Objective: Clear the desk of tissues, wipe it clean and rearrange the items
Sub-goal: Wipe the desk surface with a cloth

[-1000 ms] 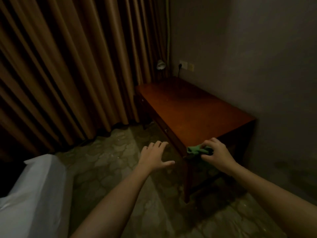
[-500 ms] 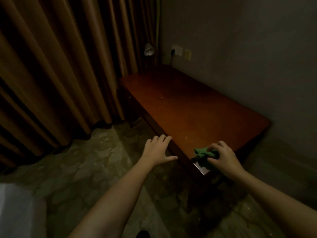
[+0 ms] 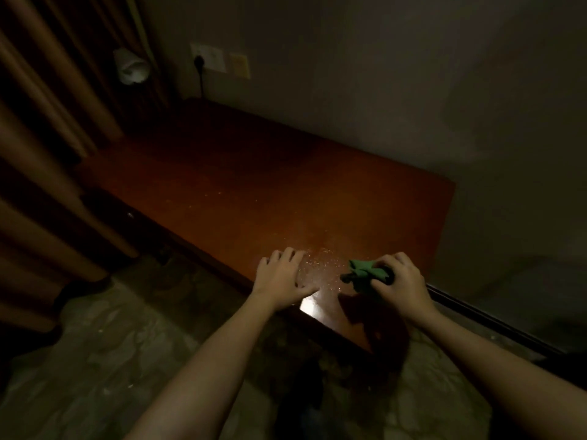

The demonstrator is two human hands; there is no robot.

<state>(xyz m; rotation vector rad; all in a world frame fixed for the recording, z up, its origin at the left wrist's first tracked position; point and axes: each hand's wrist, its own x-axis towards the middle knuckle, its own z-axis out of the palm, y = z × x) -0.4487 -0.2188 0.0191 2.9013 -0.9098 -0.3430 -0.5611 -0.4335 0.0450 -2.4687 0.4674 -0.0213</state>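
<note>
The left hand (image 3: 284, 274) rests on the worktop (image 3: 270, 192) near its 6 o'clock edge, with fingers spread. Shiny specks (image 3: 320, 265) lie at its 3 o'clock. Further right, the right hand (image 3: 398, 281) grips a green cloth (image 3: 363, 273), which sticks out toward 9 o'clock.

Very dim, soft picture. One small glare shines on the near edge of the desk (image 3: 254, 192); the left side sinks into black.
</note>
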